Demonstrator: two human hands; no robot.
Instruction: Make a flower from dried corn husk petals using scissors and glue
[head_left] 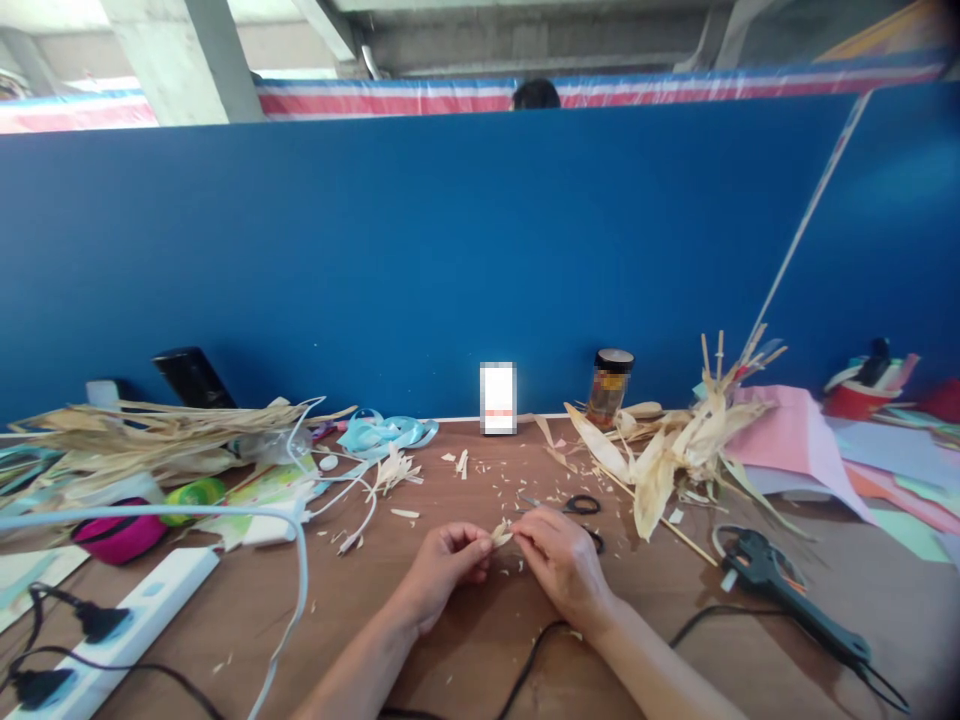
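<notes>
Between my two hands is a small pale piece of dried corn husk (501, 536), held low above the table. My left hand (454, 560) pinches its left side between thumb and fingers. On its right side the fingertips of my right hand (562, 560) are pressed together. A pair of scissors (582, 504) with black handles lies just behind my right hand, partly hidden by it. Little husk scraps (461, 464) are scattered on the table around both hands.
Dried husks on sticks (667, 460) and a glue gun (780, 590) lie at right. At left are a power strip (142, 630), a white cable (300, 580), blue ribbon (386, 433) and a husk pile (150, 440). A jar (611, 385) stands by the blue partition (450, 250).
</notes>
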